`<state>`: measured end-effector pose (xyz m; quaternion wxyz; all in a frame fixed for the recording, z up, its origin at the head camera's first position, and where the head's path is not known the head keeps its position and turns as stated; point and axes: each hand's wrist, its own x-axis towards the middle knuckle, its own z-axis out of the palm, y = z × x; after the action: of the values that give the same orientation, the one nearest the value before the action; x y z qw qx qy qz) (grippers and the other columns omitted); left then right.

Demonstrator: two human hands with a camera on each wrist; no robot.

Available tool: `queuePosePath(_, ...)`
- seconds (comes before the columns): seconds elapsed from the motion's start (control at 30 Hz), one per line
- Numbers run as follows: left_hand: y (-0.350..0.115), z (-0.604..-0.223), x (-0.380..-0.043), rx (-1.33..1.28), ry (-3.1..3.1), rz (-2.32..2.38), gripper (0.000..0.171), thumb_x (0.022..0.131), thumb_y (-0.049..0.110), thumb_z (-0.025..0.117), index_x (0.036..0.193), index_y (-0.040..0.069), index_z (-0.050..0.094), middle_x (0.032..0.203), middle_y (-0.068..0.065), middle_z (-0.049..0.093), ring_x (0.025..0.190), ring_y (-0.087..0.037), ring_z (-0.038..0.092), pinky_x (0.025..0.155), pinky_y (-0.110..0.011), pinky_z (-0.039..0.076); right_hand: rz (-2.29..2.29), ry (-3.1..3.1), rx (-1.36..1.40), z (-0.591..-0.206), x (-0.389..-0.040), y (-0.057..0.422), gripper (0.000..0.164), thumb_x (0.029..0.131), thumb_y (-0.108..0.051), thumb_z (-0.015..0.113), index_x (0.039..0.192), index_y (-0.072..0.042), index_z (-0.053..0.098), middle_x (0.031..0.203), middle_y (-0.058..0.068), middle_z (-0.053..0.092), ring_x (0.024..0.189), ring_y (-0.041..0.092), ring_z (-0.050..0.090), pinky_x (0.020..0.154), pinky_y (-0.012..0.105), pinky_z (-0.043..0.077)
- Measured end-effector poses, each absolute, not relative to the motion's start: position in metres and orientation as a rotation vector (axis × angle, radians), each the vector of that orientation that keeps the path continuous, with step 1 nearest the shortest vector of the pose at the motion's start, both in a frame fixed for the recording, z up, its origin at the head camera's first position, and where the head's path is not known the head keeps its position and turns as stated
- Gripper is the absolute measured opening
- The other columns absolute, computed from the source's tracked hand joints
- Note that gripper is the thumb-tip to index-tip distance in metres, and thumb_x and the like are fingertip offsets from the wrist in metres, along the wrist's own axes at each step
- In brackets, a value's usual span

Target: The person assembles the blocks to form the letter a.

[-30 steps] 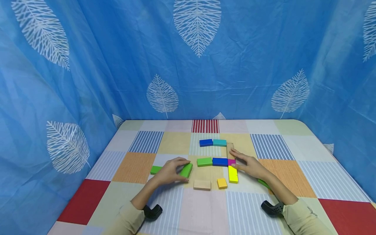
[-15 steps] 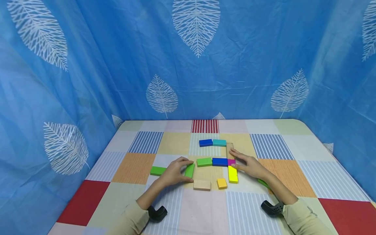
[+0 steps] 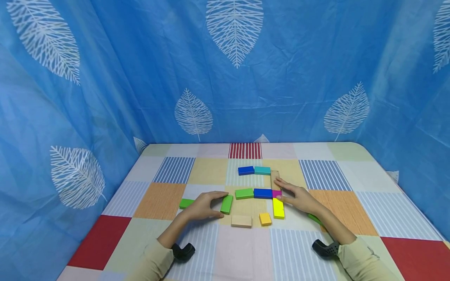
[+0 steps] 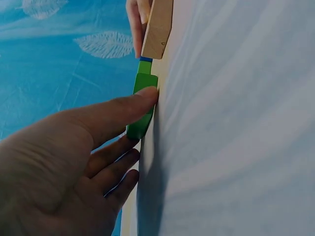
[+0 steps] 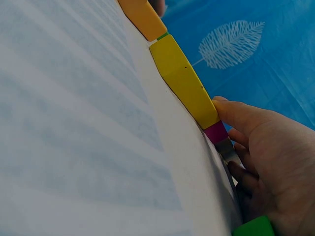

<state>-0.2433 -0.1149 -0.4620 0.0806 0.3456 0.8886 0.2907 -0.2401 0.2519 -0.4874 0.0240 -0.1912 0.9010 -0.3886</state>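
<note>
Green block (image 3: 226, 205): flat on the cloth-covered tabletop (image 3: 242, 253), just below the middle of the frame, its length running nearly up the picture; a second ago it leaned more and sat slightly farther left.
Left hand (image 3: 202, 206): released, thumb and fingers spread near the block's two ends, drawn back leftward from its place half a second before; whether the thumb brushes the block cannot be told.
Right hand (image 3: 299, 198): clasping nothing, right of centre, fingertips on a long wooden block (image 3: 274, 181), thumb at the join of a magenta block (image 3: 275, 193) and a yellow block (image 3: 279, 209); its pose matches the earlier frames.
Lower centre: a short wooden block (image 3: 241, 221) lies beside an orange block (image 3: 265, 219).
Left wrist angle: the thumb crosses the green block's face, and a dark spot marks the short wooden block, at top centre; the head view shows neither.
Right wrist angle: tiny dark specks dot the yellow block.
Head view alone: a turquoise block (image 3: 262, 171), above centre.
</note>
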Motion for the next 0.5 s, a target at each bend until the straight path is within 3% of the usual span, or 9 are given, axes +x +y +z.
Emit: queuePosePath(0.5,-0.109,-0.4658,-0.2426,1.014,2.682,0.896,0.067,0.073,0.03,0.079,0.131,0.009,0.052,0.13,-0.007,0.054,0.122,-0.023,0.045,0.101,-0.039,0.036,-1.196,2.801,-0.618,-0.4868,-0.2385,0.2521,0.063,0.088,-0.039,0.061,0.141,-0.014,0.04,0.147,0.011,0.029,0.133,0.038,0.025,0.102,0.059,0.024)
